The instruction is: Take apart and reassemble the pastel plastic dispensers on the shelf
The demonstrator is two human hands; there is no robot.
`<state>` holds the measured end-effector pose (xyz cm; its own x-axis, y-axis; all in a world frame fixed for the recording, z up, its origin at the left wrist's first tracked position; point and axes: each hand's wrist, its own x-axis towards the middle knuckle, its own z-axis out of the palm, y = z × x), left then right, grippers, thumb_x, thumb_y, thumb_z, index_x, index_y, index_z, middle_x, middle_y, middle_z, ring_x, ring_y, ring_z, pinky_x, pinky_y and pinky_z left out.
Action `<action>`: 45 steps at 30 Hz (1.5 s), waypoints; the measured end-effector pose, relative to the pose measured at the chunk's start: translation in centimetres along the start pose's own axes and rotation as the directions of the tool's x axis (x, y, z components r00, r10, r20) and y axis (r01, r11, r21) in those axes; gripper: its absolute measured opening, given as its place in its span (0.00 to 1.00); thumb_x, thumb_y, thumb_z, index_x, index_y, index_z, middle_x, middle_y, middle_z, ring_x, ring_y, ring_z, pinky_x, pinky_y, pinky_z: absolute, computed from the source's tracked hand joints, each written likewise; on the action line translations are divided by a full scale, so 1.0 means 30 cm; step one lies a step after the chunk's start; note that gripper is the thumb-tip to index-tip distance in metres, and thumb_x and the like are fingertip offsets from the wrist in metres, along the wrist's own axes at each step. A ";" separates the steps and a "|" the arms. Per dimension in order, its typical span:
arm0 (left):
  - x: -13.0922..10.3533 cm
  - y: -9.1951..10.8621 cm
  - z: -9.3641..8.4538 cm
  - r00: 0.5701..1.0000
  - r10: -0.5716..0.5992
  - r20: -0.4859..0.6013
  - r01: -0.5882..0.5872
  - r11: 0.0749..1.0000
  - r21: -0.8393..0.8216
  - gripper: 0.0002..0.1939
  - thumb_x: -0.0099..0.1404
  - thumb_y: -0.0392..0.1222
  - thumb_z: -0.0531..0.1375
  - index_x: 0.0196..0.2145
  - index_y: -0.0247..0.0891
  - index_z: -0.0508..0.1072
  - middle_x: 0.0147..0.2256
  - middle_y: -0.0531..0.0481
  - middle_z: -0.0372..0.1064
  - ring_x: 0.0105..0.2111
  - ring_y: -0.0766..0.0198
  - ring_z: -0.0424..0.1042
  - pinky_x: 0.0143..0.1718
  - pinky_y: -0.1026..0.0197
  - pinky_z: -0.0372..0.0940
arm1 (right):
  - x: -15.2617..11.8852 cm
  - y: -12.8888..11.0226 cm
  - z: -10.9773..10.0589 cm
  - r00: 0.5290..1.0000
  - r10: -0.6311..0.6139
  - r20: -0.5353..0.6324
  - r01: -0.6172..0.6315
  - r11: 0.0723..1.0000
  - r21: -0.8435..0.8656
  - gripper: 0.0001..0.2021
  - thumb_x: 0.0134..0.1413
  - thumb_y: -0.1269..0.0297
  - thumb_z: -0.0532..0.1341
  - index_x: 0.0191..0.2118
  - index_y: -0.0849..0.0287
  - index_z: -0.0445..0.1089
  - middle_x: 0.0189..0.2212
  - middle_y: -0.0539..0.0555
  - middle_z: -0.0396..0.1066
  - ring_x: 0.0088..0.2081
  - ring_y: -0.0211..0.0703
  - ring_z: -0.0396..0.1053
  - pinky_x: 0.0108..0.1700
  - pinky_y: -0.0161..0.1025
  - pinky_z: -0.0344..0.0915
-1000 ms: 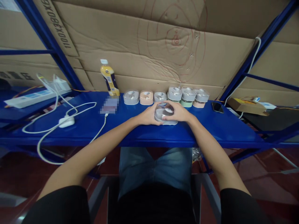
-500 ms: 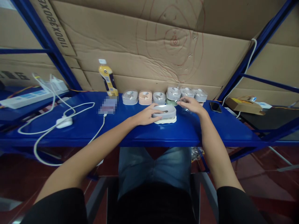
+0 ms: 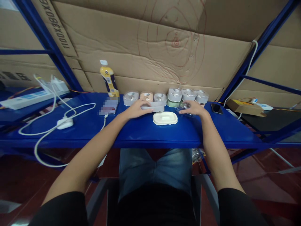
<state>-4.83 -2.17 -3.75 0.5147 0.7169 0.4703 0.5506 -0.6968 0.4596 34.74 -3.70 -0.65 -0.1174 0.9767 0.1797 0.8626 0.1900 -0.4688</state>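
My left hand [image 3: 137, 109] grips the end of a grey oval container [image 3: 155, 107], fingers at its far side and thumb at the near side. The container is in front of the row of boxes. Apart from it, a cream oval base with a wavy rim [image 3: 165, 118] lies on the blue table. My right hand [image 3: 195, 108] has its fingers curved around a clear plastic piece [image 3: 183, 110], perhaps a lid, low by the green box [image 3: 173, 103]. Part of that clear piece is covered by the fingers.
Behind the hands stand a grey box [image 3: 131, 98], a peach box [image 3: 146, 96] and several stacked boxes with clear tops. A yellow bottle [image 3: 109, 78], a black phone [image 3: 216, 108] and a white cable [image 3: 64, 123] are on the blue table [image 3: 150, 138].
My left hand has lifted the grey container off the cream base and moved it left. My right hand has shifted slightly lower with the clear piece.
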 end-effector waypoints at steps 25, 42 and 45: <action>0.003 0.148 0.235 0.999 0.032 0.033 -0.026 0.987 -0.159 0.66 0.50 0.65 0.81 0.76 0.40 0.58 0.73 0.26 0.64 0.72 0.25 0.66 0.70 0.26 0.65 | -0.048 -0.246 0.166 0.803 -0.587 0.101 0.570 0.807 0.154 0.39 0.47 0.44 0.80 0.65 0.48 0.80 0.58 0.58 0.81 0.60 0.62 0.79 0.67 0.56 0.71; 0.293 0.109 0.078 0.784 -0.428 -0.450 0.495 0.868 0.039 0.47 0.65 0.61 0.74 0.70 0.34 0.61 0.67 0.23 0.64 0.71 0.23 0.63 0.71 0.30 0.60 | -0.035 -0.190 0.072 0.823 -0.137 -0.551 0.291 0.935 0.202 0.35 0.80 0.37 0.43 0.52 0.51 0.82 0.48 0.61 0.82 0.53 0.56 0.79 0.60 0.54 0.75; 0.394 0.141 0.146 0.781 -0.466 -0.415 0.541 0.838 0.076 0.44 0.68 0.57 0.73 0.68 0.27 0.62 0.66 0.17 0.63 0.70 0.22 0.65 0.70 0.31 0.59 | -0.029 -0.187 0.088 0.833 -0.168 -0.527 0.309 0.931 0.192 0.33 0.79 0.36 0.45 0.48 0.51 0.82 0.45 0.61 0.82 0.51 0.57 0.79 0.59 0.55 0.75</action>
<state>6.46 3.45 0.46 -0.1273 0.8758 0.4655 0.7897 -0.1945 0.5819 28.70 -5.36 -0.46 0.0163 0.7294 0.6839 0.6726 0.4980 -0.5473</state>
